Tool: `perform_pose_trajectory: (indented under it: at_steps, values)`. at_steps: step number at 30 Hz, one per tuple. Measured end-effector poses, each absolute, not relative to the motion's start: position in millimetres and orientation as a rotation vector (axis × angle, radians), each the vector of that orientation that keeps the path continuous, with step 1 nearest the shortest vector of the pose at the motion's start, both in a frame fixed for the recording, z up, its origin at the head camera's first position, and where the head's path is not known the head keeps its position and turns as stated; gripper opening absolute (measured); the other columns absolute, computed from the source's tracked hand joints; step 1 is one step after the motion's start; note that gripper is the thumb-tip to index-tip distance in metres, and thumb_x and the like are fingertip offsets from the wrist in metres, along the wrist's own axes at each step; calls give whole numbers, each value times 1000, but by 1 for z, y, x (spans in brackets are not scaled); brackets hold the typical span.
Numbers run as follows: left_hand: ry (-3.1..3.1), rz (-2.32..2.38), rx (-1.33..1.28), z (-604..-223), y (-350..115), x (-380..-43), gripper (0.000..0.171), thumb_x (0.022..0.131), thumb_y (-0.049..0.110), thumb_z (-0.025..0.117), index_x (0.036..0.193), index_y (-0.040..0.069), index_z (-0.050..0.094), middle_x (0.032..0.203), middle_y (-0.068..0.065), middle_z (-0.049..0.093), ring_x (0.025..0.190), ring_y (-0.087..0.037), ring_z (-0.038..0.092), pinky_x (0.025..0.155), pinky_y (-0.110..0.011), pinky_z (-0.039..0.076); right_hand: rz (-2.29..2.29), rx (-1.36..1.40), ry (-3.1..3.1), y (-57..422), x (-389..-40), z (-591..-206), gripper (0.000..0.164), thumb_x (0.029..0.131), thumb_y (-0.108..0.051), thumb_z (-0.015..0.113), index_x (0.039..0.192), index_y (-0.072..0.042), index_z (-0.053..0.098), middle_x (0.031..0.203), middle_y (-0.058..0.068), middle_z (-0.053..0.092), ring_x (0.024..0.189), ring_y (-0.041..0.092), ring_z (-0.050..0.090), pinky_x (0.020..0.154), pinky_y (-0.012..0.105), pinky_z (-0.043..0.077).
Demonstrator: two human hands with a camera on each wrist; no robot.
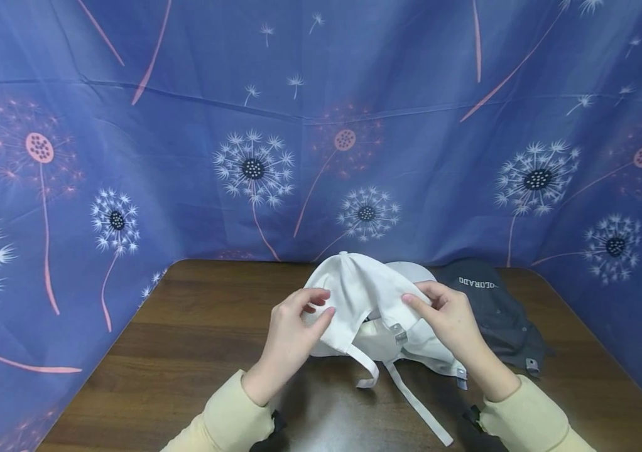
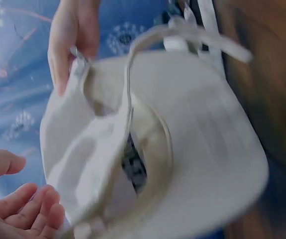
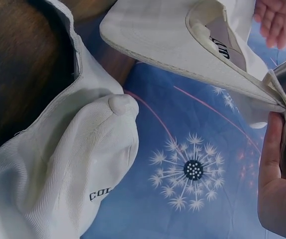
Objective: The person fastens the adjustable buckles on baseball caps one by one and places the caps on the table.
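A white baseball cap (image 1: 349, 285) is held up above the table, its opening and loose strap (image 1: 370, 367) toward me. My right hand (image 1: 457, 320) pinches the cap's back edge near the metal buckle (image 1: 398, 333); in the right wrist view the fingers (image 3: 270, 154) lie along that edge. My left hand (image 1: 293, 320) is at the cap's left side, thumb and fingers apart with nothing between them. The left wrist view shows the cap's brim (image 2: 212, 134) and a dark label (image 2: 134, 167) inside. Another white cap (image 3: 83, 144) with dark lettering lies behind and below it.
A dark grey cap (image 1: 496, 314) lettered in white rests on the right of the brown wooden table (image 1: 185, 351). A long white strap (image 1: 423, 411) trails toward the front edge. Blue dandelion-print cloth (image 1: 310, 125) hangs behind the table and along both sides.
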State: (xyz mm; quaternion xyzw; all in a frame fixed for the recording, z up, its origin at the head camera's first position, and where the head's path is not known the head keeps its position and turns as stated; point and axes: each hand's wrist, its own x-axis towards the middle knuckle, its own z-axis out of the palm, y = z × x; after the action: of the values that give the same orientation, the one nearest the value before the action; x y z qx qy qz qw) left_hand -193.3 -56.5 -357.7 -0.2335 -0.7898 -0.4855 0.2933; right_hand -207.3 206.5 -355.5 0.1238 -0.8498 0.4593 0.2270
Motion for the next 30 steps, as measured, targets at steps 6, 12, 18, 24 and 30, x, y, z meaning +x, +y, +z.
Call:
perform_pose_trajectory:
  at_steps: [6,12,18,24,30]
  values:
    - [-2235,-1403,-684,-352,-27,-195,23,79,10,74,101,5,69,87,-3,71,75,-9,64,67,-25,53,1268,336,-2345,205,-207,-354,17,82,-18,74,93,-6,71,71,1,67,48,5,45,44,22,39]
    - [-2389,-1406,-682,-341,-8,-206,17,82,18,73,95,7,71,81,0,71,67,-3,61,61,-17,49,1292,336,-2352,203,-206,-354,18,83,-18,73,94,-5,71,74,4,69,49,5,49,44,22,41]
    - [-2436,-1295,-692,-339,3,-213,14,81,21,75,83,7,73,72,1,70,61,-1,57,57,-13,45,1295,353,-2358,203,-208,-353,17,83,-19,73,94,-6,70,76,5,69,50,7,51,44,22,42]
    - [-2410,-1338,-696,-341,8,-216,13,82,20,73,76,8,72,65,2,68,55,2,55,54,-13,45,1329,368,-2356,202,-208,-353,16,83,-18,72,94,-7,70,75,4,69,49,6,52,44,23,42]
    - [-2392,-1484,-705,-340,9,-215,13,84,15,71,75,6,70,59,0,67,46,3,57,45,-16,44,1393,401,-2351,202,-205,-351,16,84,-16,72,97,-7,70,81,6,71,53,6,56,44,23,44]
